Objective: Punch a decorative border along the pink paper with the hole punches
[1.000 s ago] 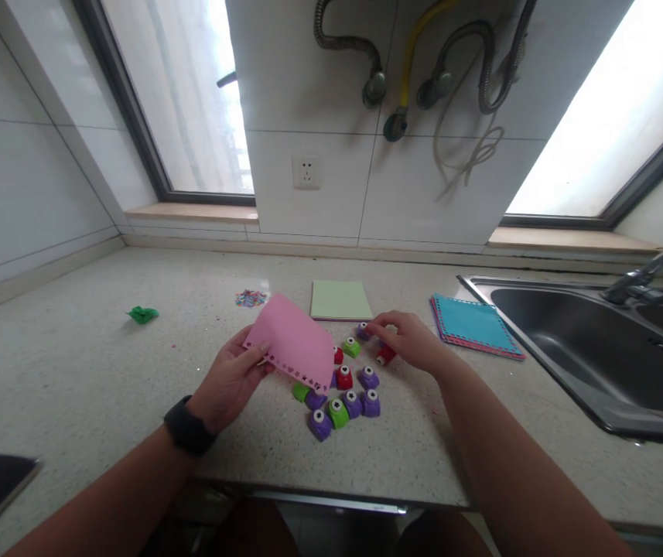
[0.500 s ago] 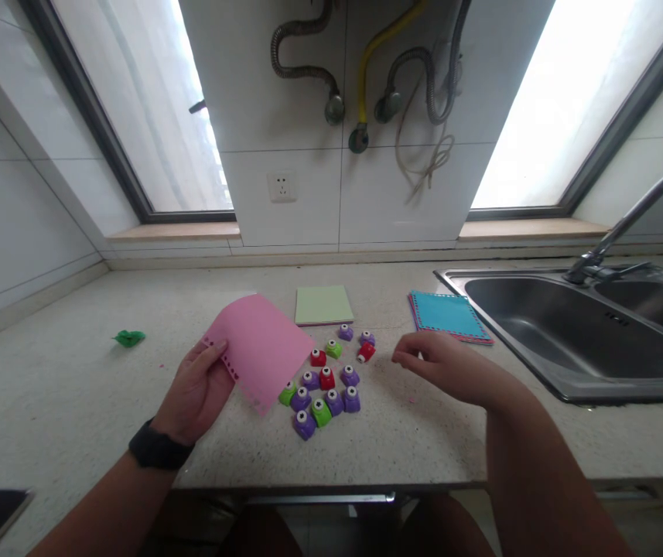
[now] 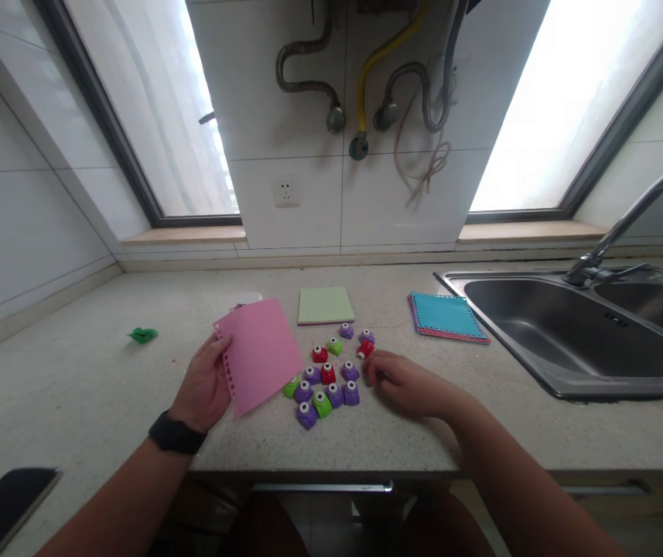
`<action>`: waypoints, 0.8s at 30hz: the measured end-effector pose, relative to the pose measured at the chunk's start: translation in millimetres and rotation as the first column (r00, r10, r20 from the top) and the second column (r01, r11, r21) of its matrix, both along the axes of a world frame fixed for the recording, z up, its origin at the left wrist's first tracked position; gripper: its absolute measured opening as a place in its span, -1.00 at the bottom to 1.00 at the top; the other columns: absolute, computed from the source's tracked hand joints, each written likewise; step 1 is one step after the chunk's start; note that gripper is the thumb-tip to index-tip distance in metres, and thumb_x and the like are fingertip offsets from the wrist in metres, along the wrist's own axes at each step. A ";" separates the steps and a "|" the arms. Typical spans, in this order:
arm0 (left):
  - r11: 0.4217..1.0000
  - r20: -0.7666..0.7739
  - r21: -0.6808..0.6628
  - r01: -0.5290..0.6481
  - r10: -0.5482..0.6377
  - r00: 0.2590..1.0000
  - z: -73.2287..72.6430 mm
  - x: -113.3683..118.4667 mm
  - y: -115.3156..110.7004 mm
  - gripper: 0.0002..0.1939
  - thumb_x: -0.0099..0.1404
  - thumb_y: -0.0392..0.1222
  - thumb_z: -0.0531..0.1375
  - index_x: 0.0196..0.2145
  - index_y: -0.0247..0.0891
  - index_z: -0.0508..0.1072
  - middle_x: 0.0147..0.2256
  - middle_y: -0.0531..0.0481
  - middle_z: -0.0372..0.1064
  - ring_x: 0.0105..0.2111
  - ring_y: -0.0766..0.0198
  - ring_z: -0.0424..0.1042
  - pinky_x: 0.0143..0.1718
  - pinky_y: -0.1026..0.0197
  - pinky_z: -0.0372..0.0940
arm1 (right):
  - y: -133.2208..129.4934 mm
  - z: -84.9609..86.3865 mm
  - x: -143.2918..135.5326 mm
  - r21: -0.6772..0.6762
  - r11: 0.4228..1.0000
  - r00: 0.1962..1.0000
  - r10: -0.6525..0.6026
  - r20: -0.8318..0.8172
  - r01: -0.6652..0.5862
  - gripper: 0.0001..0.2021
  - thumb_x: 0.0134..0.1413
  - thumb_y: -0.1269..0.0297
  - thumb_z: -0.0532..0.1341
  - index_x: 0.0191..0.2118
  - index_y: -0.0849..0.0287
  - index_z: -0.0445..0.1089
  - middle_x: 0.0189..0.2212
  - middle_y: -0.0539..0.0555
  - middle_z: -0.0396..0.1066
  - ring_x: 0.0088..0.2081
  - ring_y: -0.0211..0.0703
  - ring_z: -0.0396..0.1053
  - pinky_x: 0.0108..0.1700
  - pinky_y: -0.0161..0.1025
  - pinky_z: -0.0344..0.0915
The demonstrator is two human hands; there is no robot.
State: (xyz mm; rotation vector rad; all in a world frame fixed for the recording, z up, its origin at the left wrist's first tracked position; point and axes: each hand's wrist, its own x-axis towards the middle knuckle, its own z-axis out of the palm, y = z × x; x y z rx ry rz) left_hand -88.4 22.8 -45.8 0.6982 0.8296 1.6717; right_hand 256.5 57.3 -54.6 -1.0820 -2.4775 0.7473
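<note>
My left hand [image 3: 204,385] pinches the left edge of a pink sheet of paper [image 3: 264,348], held tilted above the counter. Small shapes are punched along that edge. My right hand [image 3: 404,381] is low over the counter with fingers loosely curled and a gap by the thumb. Its fingertips come right up to a red craft punch [image 3: 366,350] lying on its side; whether they touch it is unclear. Between the hands stand several small purple, green and red craft punches, among them a purple punch [image 3: 306,415] and a green punch [image 3: 322,404].
A pale green paper stack [image 3: 325,305] lies behind the punches. Blue punched-edge sheets [image 3: 448,316] lie beside the steel sink [image 3: 540,387]. A crumpled green item [image 3: 142,335] rests at left, a dark flat object [image 3: 6,507] at the lower left. Pipes [image 3: 361,100] run down the wall.
My right hand has moved left and down to the red punch on its side. My left hand has turned the pink paper to hang more upright, drawing it back from the punches.
</note>
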 end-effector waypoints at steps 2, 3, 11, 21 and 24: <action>1.000 0.010 0.016 0.009 -0.009 1.000 -0.2 5.2 0.9 -0.68 0.25 -0.31 0.30 -0.02 -0.26 0.49 -0.11 -0.05 0.56 -0.16 0.22 0.55 -0.11 0.26 0.47 | 5.8 1.1 -4.8 0.011 1.000 0.998 0.021 -0.056 -0.021 -0.73 -0.02 0.64 0.06 -0.32 0.13 0.36 -0.23 0.08 0.47 -0.19 -0.13 0.37 -0.09 -0.19 0.29; 1.000 0.016 0.022 0.008 -0.008 1.000 0.2 8.1 1.9 -0.68 0.25 -0.30 0.31 -0.02 -0.25 0.49 -0.11 -0.04 0.56 -0.16 0.23 0.55 -0.11 0.27 0.46 | 7.7 1.7 -3.8 0.019 1.000 0.996 0.008 -0.090 -0.007 -0.73 0.01 0.63 0.06 -0.31 0.12 0.36 -0.20 0.09 0.47 -0.17 -0.12 0.38 -0.07 -0.18 0.29; 0.989 0.108 0.150 -0.006 -0.011 0.994 14.5 4.7 24.9 -0.76 0.32 -0.35 0.23 -0.08 -0.12 0.50 -0.12 0.09 0.54 -0.20 0.38 0.52 -0.12 0.31 0.43 | -9.0 -1.5 51.8 0.053 0.984 0.984 -0.173 0.043 0.171 -0.82 0.12 0.49 0.08 -0.26 0.14 0.39 -0.27 0.12 0.43 -0.23 -0.08 0.36 -0.13 -0.14 0.29; 0.986 0.154 0.164 0.030 -0.055 0.987 -22.3 -14.4 56.4 -0.76 0.37 -0.33 0.18 -0.03 -0.16 0.47 -0.12 0.02 0.54 -0.24 0.34 0.54 -0.20 0.25 0.47 | -12.8 -6.2 12.0 0.141 0.990 0.992 -0.008 0.124 -0.010 -0.67 0.07 0.57 0.07 -0.08 0.14 0.38 -0.02 0.16 0.39 0.05 -0.03 0.30 0.12 -0.08 0.22; 0.988 0.158 0.145 0.053 -0.077 0.985 -28.3 -7.5 58.0 -0.75 0.35 -0.30 0.23 -0.02 -0.15 0.47 -0.10 0.01 0.53 -0.24 0.33 0.53 -0.23 0.27 0.46 | 1.9 6.6 -1.4 0.160 0.985 0.983 -0.094 0.158 0.068 -0.76 0.12 0.52 0.06 -0.19 0.14 0.42 -0.18 0.14 0.47 -0.12 -0.03 0.40 -0.05 -0.08 0.30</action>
